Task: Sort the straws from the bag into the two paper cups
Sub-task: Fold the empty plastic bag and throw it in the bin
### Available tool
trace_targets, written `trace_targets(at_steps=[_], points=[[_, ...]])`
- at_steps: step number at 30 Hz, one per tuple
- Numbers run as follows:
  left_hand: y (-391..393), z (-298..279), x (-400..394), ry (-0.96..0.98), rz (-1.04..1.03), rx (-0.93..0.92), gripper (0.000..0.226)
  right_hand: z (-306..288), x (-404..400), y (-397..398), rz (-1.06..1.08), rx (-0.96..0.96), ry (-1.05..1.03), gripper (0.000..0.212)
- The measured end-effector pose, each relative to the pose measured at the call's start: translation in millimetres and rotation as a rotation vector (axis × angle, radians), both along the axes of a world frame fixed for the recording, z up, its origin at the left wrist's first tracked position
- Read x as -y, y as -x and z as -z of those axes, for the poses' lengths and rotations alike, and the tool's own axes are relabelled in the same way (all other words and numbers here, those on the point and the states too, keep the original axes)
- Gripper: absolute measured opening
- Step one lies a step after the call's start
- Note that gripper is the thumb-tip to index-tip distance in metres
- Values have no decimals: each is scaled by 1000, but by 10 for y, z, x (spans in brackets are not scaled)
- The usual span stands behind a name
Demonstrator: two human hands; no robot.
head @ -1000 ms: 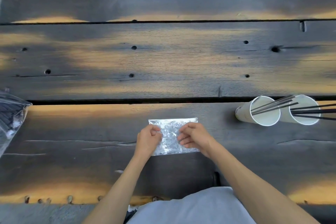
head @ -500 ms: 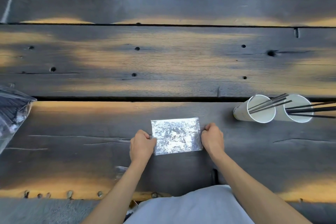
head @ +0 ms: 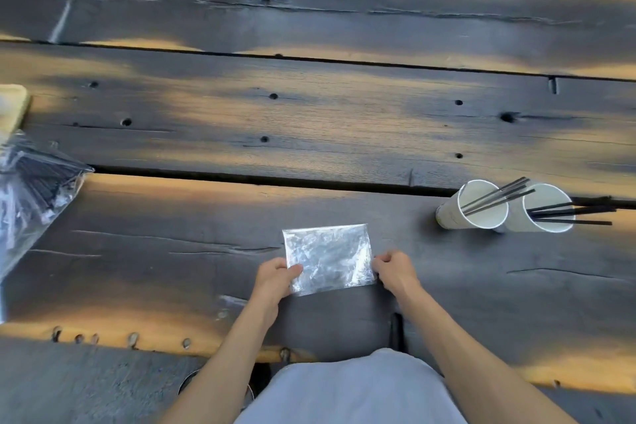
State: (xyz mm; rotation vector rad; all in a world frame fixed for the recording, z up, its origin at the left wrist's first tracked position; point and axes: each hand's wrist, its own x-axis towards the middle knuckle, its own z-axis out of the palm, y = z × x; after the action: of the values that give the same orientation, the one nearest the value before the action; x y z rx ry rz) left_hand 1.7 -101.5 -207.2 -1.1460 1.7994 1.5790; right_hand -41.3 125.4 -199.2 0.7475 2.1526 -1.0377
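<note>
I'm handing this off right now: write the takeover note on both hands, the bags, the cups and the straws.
Left hand: pinching the left edge of the small clear bag.
Right hand: pinching its right edge; the bag lies flat on the table and looks empty.
Two paper cups: at the right, touching, each with a few black straws.
Larger bag: at the left edge, with many black straws inside.
Done: some straws sorted into both cups.
Left: probably set the small bag aside, then sort the larger bag's straws.
</note>
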Motion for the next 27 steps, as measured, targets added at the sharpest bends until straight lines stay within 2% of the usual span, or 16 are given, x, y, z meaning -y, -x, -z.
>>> trace_targets(at_steps=[2,4,6,7,11,20,22,25,27], points=[[-121,-18,-6,-26,-62,-29,34,-48,-16,-45,-31,-25,18,20],[-268,-56,6,-55,-130,-76,33,-83,-11,-86,-39,-80,59,13],[-427,-106,25,-112,-224,-115,21,-106,26,-105,-56,-98,147,9],[-524,-143,23,-141,-281,-127,15,-111,48,-126,-76,-75,222,13],[-978,-331,12,-190,-530,-183,10,-119,195,-218,-135,219,509,23],[-2338,-466,-105,-230,-1156,-305,17,-71,808,-751,-564,484,547,24],[-2691,-443,-107,-250,-1302,-351,23,-69,981,-984,-598,575,580,19],[-3145,-459,-116,-245,-1419,-382,11,-54,1246,-1323,-595,734,628,17],[-3382,-437,-113,-206,-1456,-356,11,-46,1411,-1511,-644,716,592,17]])
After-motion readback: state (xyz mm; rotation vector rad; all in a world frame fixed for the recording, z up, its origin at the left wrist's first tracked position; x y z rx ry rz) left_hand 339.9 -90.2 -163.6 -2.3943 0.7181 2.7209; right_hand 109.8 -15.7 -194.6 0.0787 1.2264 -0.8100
